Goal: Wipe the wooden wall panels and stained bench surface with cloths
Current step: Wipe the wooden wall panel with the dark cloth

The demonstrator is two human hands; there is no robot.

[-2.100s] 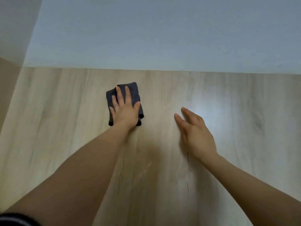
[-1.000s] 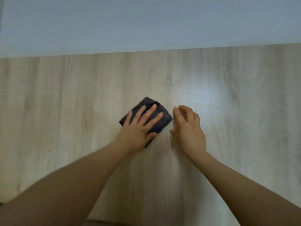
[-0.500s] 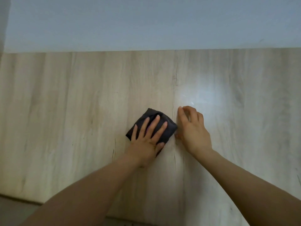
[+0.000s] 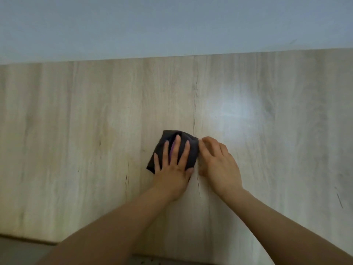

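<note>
A folded dark grey cloth (image 4: 188, 142) lies flat against the light wooden wall panel (image 4: 86, 131) near the middle of the view. My left hand (image 4: 172, 167) presses on the cloth with straight, spread fingers. My right hand (image 4: 217, 163) sits right beside it, fingers bent, its fingertips touching the cloth's right edge; whether they pinch the cloth I cannot tell. A vertical crack line (image 4: 194, 104) in the wood runs just above the cloth.
A pale painted wall (image 4: 172, 25) rises above the panel's top edge. A bright light reflection (image 4: 235, 109) shines on the wood to the upper right. A dark strip (image 4: 23, 251), perhaps the bench, shows at the lower left under the panel.
My left hand slid the cloth right and down across the panel, then straightened. My right hand closed in and now touches the cloth's right edge.
</note>
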